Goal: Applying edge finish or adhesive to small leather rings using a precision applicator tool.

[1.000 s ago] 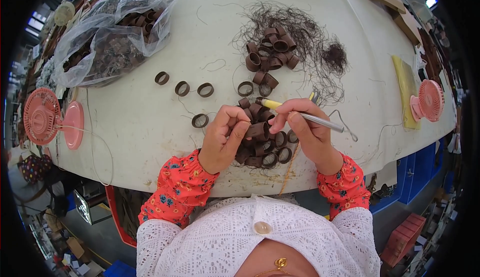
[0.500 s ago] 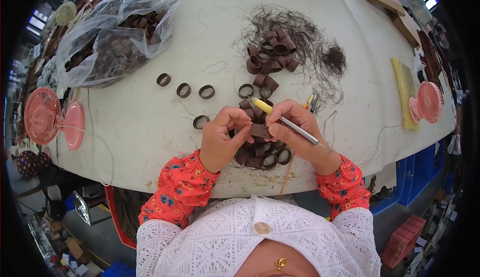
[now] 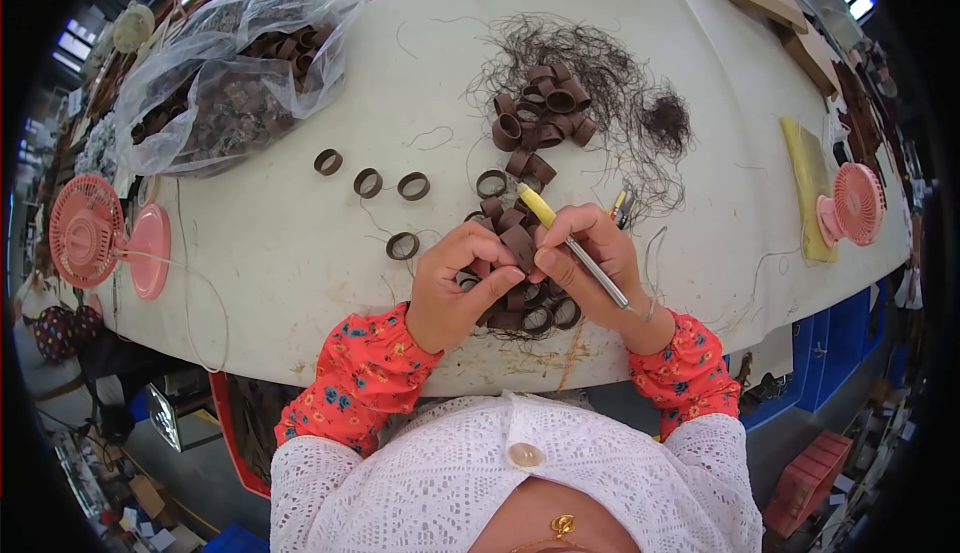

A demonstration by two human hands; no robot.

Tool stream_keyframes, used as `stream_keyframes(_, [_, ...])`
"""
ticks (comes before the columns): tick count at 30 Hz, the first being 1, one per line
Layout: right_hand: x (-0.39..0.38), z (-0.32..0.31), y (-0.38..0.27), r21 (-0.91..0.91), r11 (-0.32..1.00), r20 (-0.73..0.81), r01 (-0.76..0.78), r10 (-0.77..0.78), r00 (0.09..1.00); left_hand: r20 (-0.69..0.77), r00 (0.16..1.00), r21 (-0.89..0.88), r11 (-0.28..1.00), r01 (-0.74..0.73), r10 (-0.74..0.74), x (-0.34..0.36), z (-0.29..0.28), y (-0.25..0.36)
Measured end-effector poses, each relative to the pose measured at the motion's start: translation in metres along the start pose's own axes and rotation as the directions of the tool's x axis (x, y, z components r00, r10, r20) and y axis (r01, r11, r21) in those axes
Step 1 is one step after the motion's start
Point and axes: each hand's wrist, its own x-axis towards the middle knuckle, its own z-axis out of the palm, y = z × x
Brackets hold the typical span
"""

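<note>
Between both hands, at the near middle of the table, is a dark brown leather-like loop (image 3: 518, 247). My left hand (image 3: 445, 288) pinches its near edge with thumb and forefinger. My right hand (image 3: 603, 271) is closed on a slim pen-like tool (image 3: 537, 205) with a yellow front part and silver shaft, which slants up and left over the loop. The right fingertips also touch the loop's right side. Beneath my hands lies a heap of similar brown loops (image 3: 537, 319), partly hidden by them. Several single loops (image 3: 414, 186) lie left of the heap.
Farther off are another pile of loops (image 3: 545, 103) and tangled dark threads (image 3: 668, 121). A clear plastic bag of loops (image 3: 230, 83) fills the far left. Pink fans (image 3: 86, 230) stand at both sides, with a yellow packet (image 3: 808, 188) at right. Small pointed tools (image 3: 622, 208) lie beyond my right hand.
The held loop has turned from lying level to a slant. My left fingers have shifted to its near edge, and the tool has tipped more upright, its front end moving right.
</note>
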Motion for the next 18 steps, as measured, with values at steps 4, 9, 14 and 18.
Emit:
stream_keyframes(4, [0.0002,-0.001,-0.0001,-0.052,0.998,0.007,0.022,-0.021,1.0,0.034,0.999,-0.13,0.991,0.023,-0.018,0.0013,-0.004,-0.0066])
stream_keyframes(9, [0.0016,-0.0008,-0.0044,0.131,0.99,-0.01,-0.043,0.045,0.999,0.045,0.997,-0.184,0.981,0.067,-0.06,0.0029,-0.0022,-0.0026])
stream_keyframes(14, [0.0018,-0.0036,-0.0052,0.2,0.977,0.018,-0.08,0.078,0.997,0.148,0.967,-0.396,0.883,0.252,-0.21,0.0004,0.0007,0.0022])
stream_keyframes(18, [0.0048,-0.0029,-0.0068,0.093,0.995,-0.026,-0.046,0.048,0.998,0.041,0.996,-0.386,0.918,0.088,-0.078,0.0013,0.001,-0.0045])
